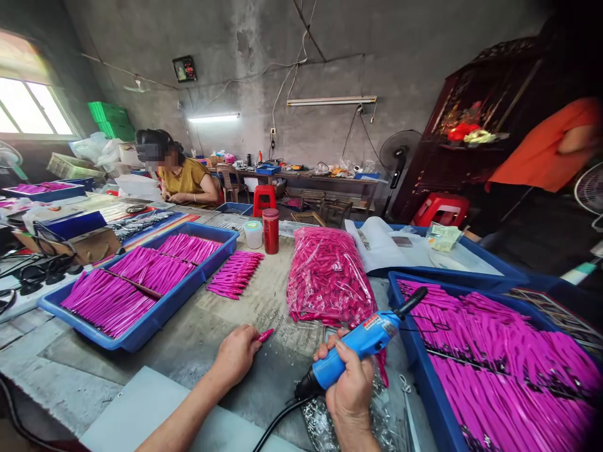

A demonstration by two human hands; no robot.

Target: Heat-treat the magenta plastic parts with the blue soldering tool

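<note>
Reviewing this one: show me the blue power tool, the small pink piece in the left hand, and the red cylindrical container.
Blue power tool (365, 340): head view, on its blue casing.
Small pink piece (266, 335): head view, on its exposed end.
Red cylindrical container (271, 233): head view, on its side wall.

Power tool (353, 351): blue, black at both ends
Held piece (266, 335): hot pink
Trays (188, 289): plain blue
Tray contents (136, 270): magenta
Bagged pieces (327, 276): deep pink
Bench (169, 358): mottled grey

Left forearm (191, 411): bare, slanting up and rightward
Left hand (238, 355): back upward, fingers (251, 334) bent in a pinch
Right hand (348, 380): slightly lower than the left, fingers curled into a grip
Right wrist (353, 425): bare, near the lower edge of view
</note>
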